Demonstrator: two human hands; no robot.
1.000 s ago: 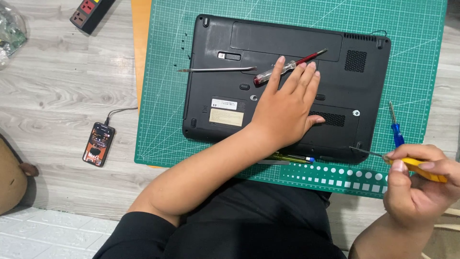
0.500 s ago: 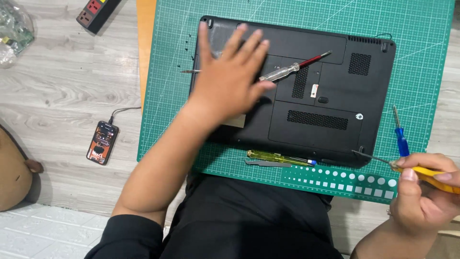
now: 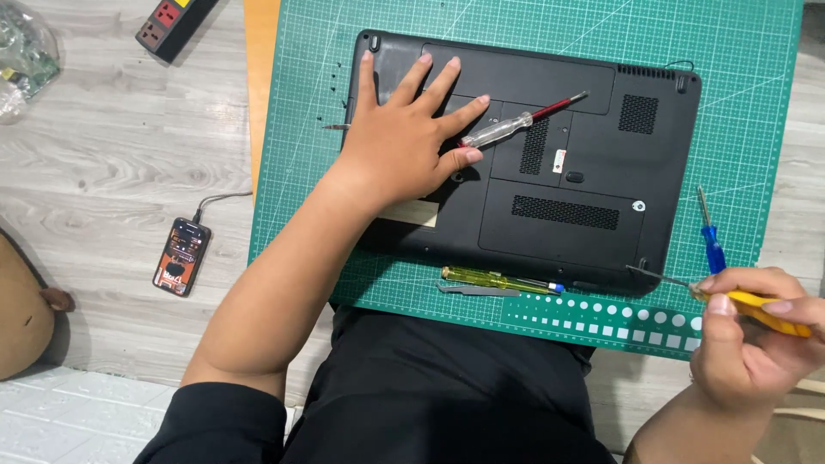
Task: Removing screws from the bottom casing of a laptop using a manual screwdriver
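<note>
The left hand [image 3: 397,146] lies flat, fingers [image 3: 430,82] spread apart, on the upturned black plastic laptop [image 3: 550,172], which rests on the green gridded cutting mat [image 3: 739,103]. Just beside its thumb lies a red-shafted screwdriver with a clear handle [image 3: 516,122]. The right hand [image 3: 756,344] has its fingers clamped on a yellow-handled screwdriver [image 3: 730,296], whose tip touches the laptop's near corner. A blue-handled screwdriver [image 3: 711,241] lies just beyond these fingers.

Power strip [image 3: 174,23] cut off above
</note>
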